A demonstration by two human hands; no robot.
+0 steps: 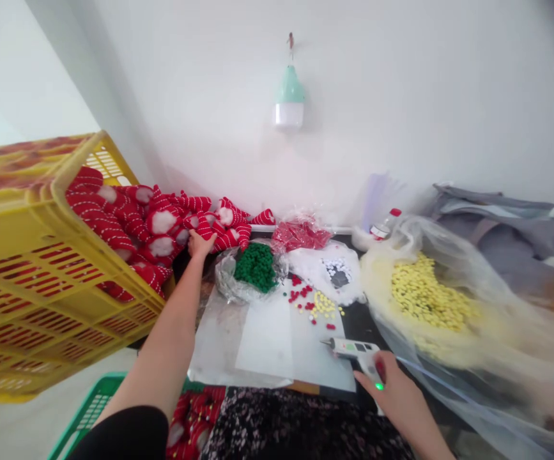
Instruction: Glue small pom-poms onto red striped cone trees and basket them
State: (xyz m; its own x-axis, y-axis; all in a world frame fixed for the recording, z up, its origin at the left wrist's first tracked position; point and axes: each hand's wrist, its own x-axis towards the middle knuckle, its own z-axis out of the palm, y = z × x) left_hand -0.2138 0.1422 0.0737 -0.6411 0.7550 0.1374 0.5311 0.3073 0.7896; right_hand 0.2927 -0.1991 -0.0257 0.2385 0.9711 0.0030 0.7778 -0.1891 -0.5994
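My left hand (202,244) reaches into a heap of red stuffed cloth pieces (162,222) with white stitched stripes and fluffy white patches. Its thumb and fingers are around one piece, the fingertips partly hidden. In my right hand (394,383) is a white glue gun (356,349) with a small green light, its nozzle pointing left over the white paper (269,338). Small red pompoms (300,292) and pale yellow pompoms (323,305) lie loose beyond the nozzle. A plastic bag of green pompoms (256,267) sits just right of my left hand.
A yellow crate (27,255) lies tipped at left, spilling the red pieces. Below is a green basket (92,406) with more red items. Bags of red pompoms (300,233), white pompoms (337,271) and yellow pompoms (425,297), a bottle (386,225) and grey bag (492,223) stand rightward.
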